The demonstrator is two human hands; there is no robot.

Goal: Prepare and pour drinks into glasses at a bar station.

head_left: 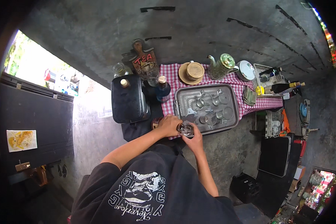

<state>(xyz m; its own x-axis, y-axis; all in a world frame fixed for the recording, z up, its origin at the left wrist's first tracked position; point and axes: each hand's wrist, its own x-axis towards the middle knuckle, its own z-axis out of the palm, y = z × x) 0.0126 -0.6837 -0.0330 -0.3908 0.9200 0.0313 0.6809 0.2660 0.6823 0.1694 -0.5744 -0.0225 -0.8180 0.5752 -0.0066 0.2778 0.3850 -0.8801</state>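
My left hand (169,126) is wrapped round a dark bottle (156,123) with a reddish label, which lies tilted almost on its side. The bottle's mouth meets the rim of a clear glass (188,130). My right hand (195,140) grips that glass at the tray's near edge. Whether liquid is flowing is too small to make out. Just beyond my hands sits a grey metal tray (233,100), with several clear glass mugs (223,98) standing in it.
A black lidded bin (127,100) and a dark blue bottle (162,89) stand left of the tray. Behind it are a cup on a wooden plate (184,77) and a green teapot (218,70). A folded cloth (249,96) and a wire basket (274,79) of bottles lie right.
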